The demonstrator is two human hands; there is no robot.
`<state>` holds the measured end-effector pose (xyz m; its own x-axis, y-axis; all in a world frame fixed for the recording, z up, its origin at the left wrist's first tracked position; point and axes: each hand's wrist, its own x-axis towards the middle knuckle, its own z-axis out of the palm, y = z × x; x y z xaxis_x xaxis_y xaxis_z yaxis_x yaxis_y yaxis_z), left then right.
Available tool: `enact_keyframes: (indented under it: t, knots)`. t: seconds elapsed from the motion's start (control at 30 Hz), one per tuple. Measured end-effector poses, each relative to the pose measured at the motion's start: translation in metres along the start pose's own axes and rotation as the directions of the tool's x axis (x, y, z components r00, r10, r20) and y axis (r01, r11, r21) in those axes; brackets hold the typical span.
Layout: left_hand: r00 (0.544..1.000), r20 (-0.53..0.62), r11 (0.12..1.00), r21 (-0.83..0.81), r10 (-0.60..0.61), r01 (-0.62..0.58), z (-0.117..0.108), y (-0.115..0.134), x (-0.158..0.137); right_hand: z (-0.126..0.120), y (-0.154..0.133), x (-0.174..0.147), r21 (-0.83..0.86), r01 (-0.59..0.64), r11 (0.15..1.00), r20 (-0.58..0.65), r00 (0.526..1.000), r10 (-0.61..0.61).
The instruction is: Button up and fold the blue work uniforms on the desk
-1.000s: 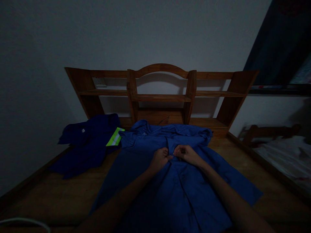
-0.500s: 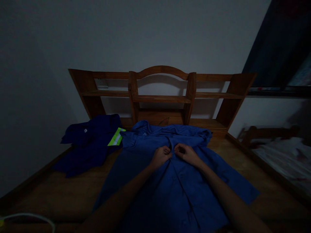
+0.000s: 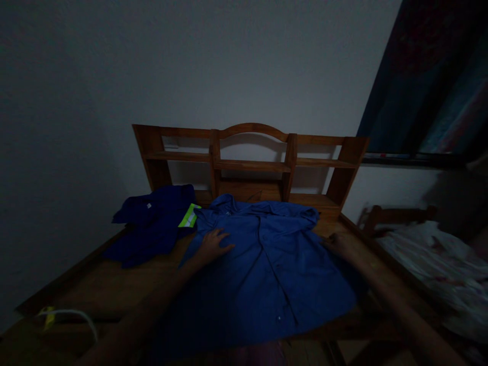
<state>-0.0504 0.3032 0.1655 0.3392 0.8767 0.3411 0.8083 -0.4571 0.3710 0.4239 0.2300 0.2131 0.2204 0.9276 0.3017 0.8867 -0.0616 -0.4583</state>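
A blue shirt is spread front side up on a wooden desk, its collar end toward the back and its buttoned opening running down the middle. My left hand lies on the upper left of the shirt, fingers spread and holding nothing. At the shirt's right side, by the sleeve, my right hand has its fingers curled in on the cloth edge. Its fingertips are dim, and my forearm covers part of that sleeve.
A darker blue garment with a yellow-green reflective band lies crumpled at the left. Behind stands a wooden shelf unit against the wall. A pale cable curves at the front left. White cloth lies off to the right.
My hands have parted from the shirt's front opening: the left moved left and opened flat, the right moved out to the shirt's right edge. The right sleeve no longer stretches out flat. The view has shifted.
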Motion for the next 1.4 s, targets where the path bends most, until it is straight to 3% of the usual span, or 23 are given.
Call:
enact_keyframes:
  t: [0.1,0.2,0.33,0.5,0.6,0.73,0.83,0.9,1.03,1.4]
  knots:
    - [0.993,0.056,0.994,0.016,0.103,-0.104,0.016,0.033,-0.01,-0.005,-0.006,-0.013,0.033,-0.01,0.999,0.171,0.985,0.004]
    - [0.986,0.134,0.995,-0.003,0.103,-0.103,0.031,0.063,-0.004,-0.007,-0.012,-0.018,0.07,0.033,0.997,0.216,0.975,-0.048]
    - [0.98,0.191,0.998,0.015,0.054,-0.058,0.038,0.07,0.021,-0.017,-0.002,-0.017,-0.066,0.095,0.993,-0.006,0.995,-0.096]
    - [0.976,0.217,0.999,0.032,0.028,-0.036,0.04,0.054,0.058,-0.03,0.014,-0.022,-0.323,-0.078,0.943,-0.232,0.973,0.001]
    - [0.988,0.143,0.997,0.041,0.064,-0.07,0.041,0.056,0.069,-0.027,0.003,-0.035,-0.381,0.035,0.924,-0.272,0.951,-0.148]
    - [0.981,-0.047,0.982,0.003,0.188,-0.188,0.042,0.075,0.069,-0.01,-0.04,-0.056,-0.153,0.378,0.913,-0.04,0.921,-0.388]
    - [0.948,-0.021,0.933,-0.171,0.319,-0.318,0.046,0.094,0.063,0.007,-0.078,-0.067,0.062,0.508,0.859,0.151,0.846,-0.512]
    - [0.928,0.025,0.885,-0.309,0.373,-0.347,0.05,0.104,0.057,0.019,-0.097,-0.07,0.148,0.511,0.847,0.209,0.821,-0.532]
    - [0.928,0.098,0.836,-0.475,0.36,-0.274,0.06,0.109,0.046,0.04,-0.112,-0.064,0.231,0.467,0.853,0.272,0.811,-0.518]
    - [0.871,0.177,0.772,-0.565,0.459,-0.291,0.06,0.101,0.047,0.056,-0.106,-0.053,0.313,0.407,0.858,0.275,0.826,-0.492]
